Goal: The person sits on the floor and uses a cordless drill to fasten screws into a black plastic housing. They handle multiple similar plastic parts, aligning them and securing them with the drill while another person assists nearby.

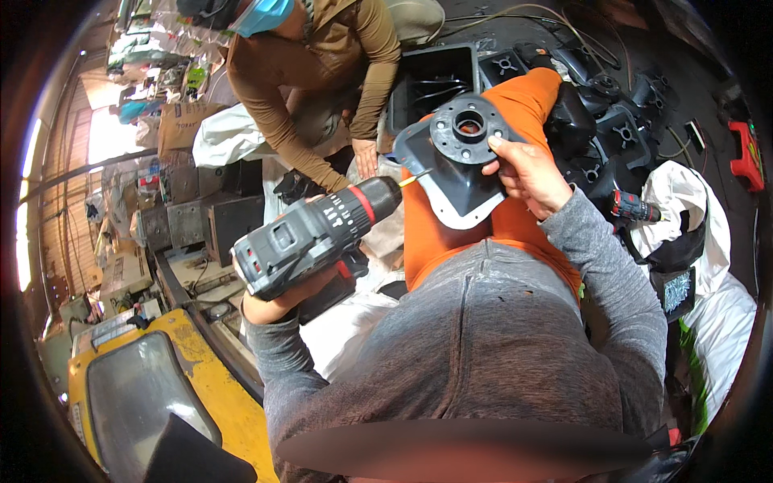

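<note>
You are in a crowded workshop with a dark floor, no table under the work; you hold everything in the air above your orange-clad lap. More black plastic parts lie piled on the floor ahead of you to the right, with a second small drill beside them and white sacks nearer your right side. A yellow machine sits low on your left. A co-worker in a brown top bends in from above.

Your left hand is wrapped shut around the grip of the grey and red cordless drill. Its long axis runs from lower left up to the right, and its yellow bit points at the edge of the black plastic housing. Your right hand pinches that housing by its right side, its round flange facing up toward you.
</note>
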### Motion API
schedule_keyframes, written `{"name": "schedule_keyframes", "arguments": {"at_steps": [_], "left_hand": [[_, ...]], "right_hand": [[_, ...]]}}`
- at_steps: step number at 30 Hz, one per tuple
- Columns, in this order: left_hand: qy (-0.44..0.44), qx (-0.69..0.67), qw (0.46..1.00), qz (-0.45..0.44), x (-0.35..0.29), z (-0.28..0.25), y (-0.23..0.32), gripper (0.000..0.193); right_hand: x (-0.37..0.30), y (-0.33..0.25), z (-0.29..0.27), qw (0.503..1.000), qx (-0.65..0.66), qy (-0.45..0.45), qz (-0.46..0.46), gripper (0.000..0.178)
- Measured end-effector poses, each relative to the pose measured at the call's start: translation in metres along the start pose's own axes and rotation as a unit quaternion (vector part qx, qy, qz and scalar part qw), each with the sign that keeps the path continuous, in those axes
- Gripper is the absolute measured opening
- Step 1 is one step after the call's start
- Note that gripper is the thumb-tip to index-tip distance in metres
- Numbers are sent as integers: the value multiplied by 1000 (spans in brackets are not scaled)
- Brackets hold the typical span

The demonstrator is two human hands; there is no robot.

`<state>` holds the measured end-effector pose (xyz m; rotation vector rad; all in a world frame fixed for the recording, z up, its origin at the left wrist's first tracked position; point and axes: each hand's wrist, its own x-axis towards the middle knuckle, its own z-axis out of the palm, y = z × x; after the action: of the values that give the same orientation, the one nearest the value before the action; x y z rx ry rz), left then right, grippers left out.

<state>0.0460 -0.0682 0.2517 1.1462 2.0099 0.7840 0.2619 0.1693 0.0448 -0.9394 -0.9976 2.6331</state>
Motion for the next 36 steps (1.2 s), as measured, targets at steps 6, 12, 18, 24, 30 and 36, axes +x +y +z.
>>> {"name": "schedule_keyframes", "arguments": {"at_steps": [6,12,18,24,30,36], "left_hand": [[-51,56,993,95,12,9,-17,74],[-48,20,992,117,24,38,-37,71],[-87,51,970,221,33,54,-53,68],[-164,-16,986,36,34,61,-25,82],[-151,-15,983,100,32,68,-32,87],[-122,58,983,127,28,74,-35,84]], "right_hand": [[15,31,-29,980,-198,-9,-19,42],[-27,-5,-23,899,-422,52,-109,33],[-70,-65,46,778,-461,-133,-405,55],[-62,-61,65,704,-542,-201,-414,66],[-66,-47,72,676,-575,-197,-417,59],[-64,-42,68,668,-585,-223,-402,55]]}}
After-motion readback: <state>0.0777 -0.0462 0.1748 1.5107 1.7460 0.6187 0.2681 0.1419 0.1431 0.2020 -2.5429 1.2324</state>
